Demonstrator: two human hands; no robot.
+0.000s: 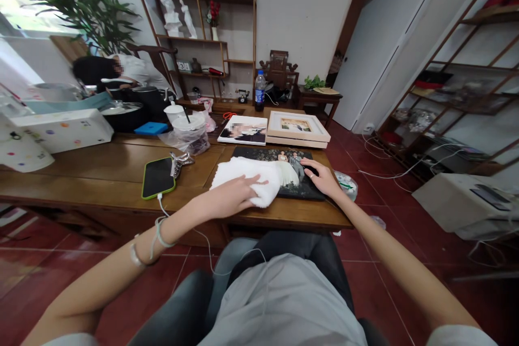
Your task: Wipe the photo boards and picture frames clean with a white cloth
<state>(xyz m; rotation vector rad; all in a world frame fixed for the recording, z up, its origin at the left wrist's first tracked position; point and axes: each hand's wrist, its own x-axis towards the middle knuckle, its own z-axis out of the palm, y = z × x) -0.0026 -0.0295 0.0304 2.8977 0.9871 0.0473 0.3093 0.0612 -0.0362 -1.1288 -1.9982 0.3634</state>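
A dark wedding photo panel (310, 188) lies flat at the table's front right, picturing a couple in a white gown and a grey suit. Over its left part is spread a white towel (227, 170), hiding that side. My left hand (239, 194) rests on top of the towel, fingers stretched out and apart. At the panel's right side, my right hand (320, 177) touches the surface with its fingers extended; it wears a ring. Behind the panel lie a white-edged photo print (243, 130) and a light wooden picture frame (320, 135).
Left on the wooden table (101, 173) are a charging phone (158, 177), a bagged white cup (190, 124) and a blue box (151, 128). A cola bottle (259, 92) stands behind the print. Another person (135, 70) sits at the far left. A clear container (347, 186) is beside the table's right edge.
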